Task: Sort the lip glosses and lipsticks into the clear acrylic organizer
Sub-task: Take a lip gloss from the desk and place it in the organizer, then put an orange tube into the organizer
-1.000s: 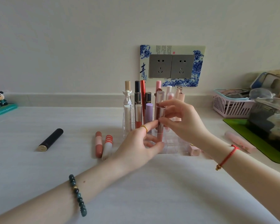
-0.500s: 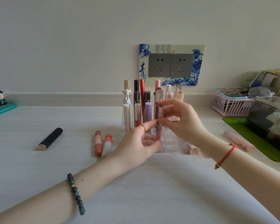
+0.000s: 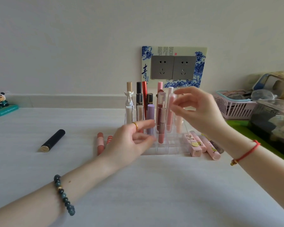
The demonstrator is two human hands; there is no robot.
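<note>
The clear acrylic organizer [image 3: 171, 145] stands mid-table, with several lip glosses and lipsticks upright in its back and middle slots. A rose gloss tube with a silver cap [image 3: 161, 126] stands in a front-middle slot, free of both hands. My left hand [image 3: 134, 141] rests against the organizer's front left, fingers apart, holding nothing. My right hand [image 3: 198, 108] hovers above the organizer's right side, fingers spread and blurred, empty. Two pink-red tubes [image 3: 100, 142] lie left of the organizer, partly hidden by my left hand. Pink lipsticks [image 3: 202, 145] lie on its right. A black lipstick [image 3: 52, 140] lies far left.
A pink basket [image 3: 233, 107] and a clear box on a green mat [image 3: 241, 128] crowd the right side. A panda figure [image 3: 1, 104] sits at the far left by the wall. A double wall socket [image 3: 173, 67] is behind the organizer.
My right hand let go of the rose gloss tube, which now stands in its slot, and lifted up and right. My left hand's fingers opened away from the tube.
</note>
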